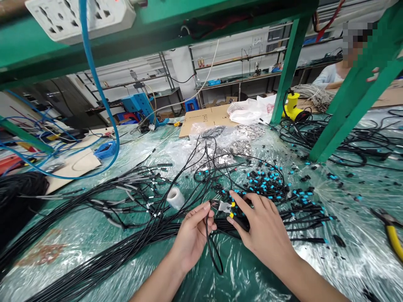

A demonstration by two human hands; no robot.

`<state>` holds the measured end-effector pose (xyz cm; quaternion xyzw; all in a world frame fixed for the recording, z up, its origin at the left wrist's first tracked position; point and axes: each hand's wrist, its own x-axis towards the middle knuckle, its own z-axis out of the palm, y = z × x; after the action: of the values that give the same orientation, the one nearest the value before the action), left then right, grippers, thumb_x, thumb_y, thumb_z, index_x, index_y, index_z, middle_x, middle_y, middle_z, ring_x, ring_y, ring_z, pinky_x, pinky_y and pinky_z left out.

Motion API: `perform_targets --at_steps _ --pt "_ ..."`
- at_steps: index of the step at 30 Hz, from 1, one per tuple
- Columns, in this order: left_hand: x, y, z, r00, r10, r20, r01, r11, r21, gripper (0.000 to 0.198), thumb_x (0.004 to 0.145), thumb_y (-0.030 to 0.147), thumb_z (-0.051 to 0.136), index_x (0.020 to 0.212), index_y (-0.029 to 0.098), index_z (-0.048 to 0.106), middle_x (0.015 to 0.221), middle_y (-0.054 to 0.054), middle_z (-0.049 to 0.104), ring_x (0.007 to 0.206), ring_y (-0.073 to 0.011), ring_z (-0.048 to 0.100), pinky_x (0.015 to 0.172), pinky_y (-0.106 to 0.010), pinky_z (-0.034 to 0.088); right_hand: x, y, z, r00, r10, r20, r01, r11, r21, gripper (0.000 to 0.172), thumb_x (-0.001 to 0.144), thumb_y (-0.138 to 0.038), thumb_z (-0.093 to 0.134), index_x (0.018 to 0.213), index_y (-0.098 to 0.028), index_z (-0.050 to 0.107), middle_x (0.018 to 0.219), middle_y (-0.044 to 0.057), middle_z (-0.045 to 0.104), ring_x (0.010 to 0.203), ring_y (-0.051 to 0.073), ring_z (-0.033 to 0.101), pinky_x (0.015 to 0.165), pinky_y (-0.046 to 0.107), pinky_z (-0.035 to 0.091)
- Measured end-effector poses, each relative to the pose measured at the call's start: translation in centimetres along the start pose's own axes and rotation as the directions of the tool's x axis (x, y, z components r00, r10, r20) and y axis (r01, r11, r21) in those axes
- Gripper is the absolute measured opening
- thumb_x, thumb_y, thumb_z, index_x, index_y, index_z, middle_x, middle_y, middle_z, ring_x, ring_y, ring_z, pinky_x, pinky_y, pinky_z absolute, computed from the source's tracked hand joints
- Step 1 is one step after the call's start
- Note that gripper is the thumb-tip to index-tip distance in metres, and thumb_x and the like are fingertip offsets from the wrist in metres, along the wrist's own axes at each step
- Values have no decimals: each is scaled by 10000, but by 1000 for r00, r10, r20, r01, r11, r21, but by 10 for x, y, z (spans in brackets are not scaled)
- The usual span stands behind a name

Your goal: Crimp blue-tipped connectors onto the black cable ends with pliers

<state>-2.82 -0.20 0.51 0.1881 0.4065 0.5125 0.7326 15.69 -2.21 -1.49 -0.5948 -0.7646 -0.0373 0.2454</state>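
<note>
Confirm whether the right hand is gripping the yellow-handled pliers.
No, the yellow-handled pliers lie on clear plastic sheeting, apart from the right hand, which grips a black cable.

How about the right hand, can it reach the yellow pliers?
Probably yes: the right hand, pinching a cable, has only loose cables and plastic sheet between it and the pliers.

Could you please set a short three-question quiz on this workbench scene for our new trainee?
1. True or false: the yellow-handled pliers lie to the right of the person's right hand.
2. Multiple choice: what colour marks the small connectors heaped beyond the hands? A) red B) blue C) white
3. Short answer: which is nearer the white roll, the left hand or the right hand?

Key: 1 true; 2 B; 3 left hand.
</note>
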Motion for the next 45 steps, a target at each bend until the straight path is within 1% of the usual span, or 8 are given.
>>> perform_targets --at_steps 9,13,17,23,29,34,39,45 --pt "0 -4 -1 1000 7 15 -7 1000 -1 134 714 142 790 791 96 689 665 -17 632 537 -74 556 519 -187 545 1 1 -1 999 11 38 -10 1000 -15 531 922 -485 495 1420 -309 433 995 98 558 885 272 540 788 441 462" --pt "1 -7 -1 996 79 49 -81 996 35 261 705 162 813 937 86 720 681 -19 646 557 -73 553 565 -198 545 -1 -3 -2 999 24 34 -25 999 31 587 907 -505 512 1444 -296 399 1039 107 547 939 286 524 833 461 451" --pt "1 -10 1 996 77 38 -78 997 27 338 691 168 830 1009 112 729 722 -20 664 607 -80 580 661 -225 559 -4 -7 0 997 65 36 -67 995 75 610 916 -507 487 1466 -273 365 1055 116 538 952 289 512 845 468 448" --pt "1 -18 0 995 94 38 -95 995 11 318 689 193 838 988 141 744 769 -25 681 631 -86 582 694 -241 545 -6 -8 4 995 88 54 -92 994 64 616 923 -495 475 1474 -248 355 1041 117 538 941 285 523 851 466 449" --pt "1 -21 -3 988 141 60 -146 987 70 268 750 226 797 997 137 739 788 -29 686 653 -86 568 723 -244 519 -8 -7 2 987 94 131 -103 993 58 572 931 -510 453 1453 -287 385 968 91 572 890 275 581 797 441 485" --pt "2 -19 -4 983 159 96 -169 980 105 237 750 246 797 951 130 748 782 -28 689 668 -91 568 735 -240 497 -6 -7 0 976 113 188 -126 990 62 525 934 -506 439 1425 -320 423 1003 93 630 885 289 634 715 413 505" --pt "4 -15 -6 971 202 126 -218 967 129 214 739 258 806 918 151 752 759 -21 703 673 -97 590 724 -223 471 -3 -9 -11 941 132 312 -204 956 209 465 922 -509 472 1369 -382 483 1013 31 693 794 248 673 651 355 484" --pt "8 -13 -9 973 191 129 -207 970 125 237 735 255 808 946 164 755 745 -17 702 678 -101 600 721 -221 469 0 -9 -22 911 66 406 -253 868 428 403 919 -480 513 1311 -396 549 699 -41 684 576 170 587 565 270 422"
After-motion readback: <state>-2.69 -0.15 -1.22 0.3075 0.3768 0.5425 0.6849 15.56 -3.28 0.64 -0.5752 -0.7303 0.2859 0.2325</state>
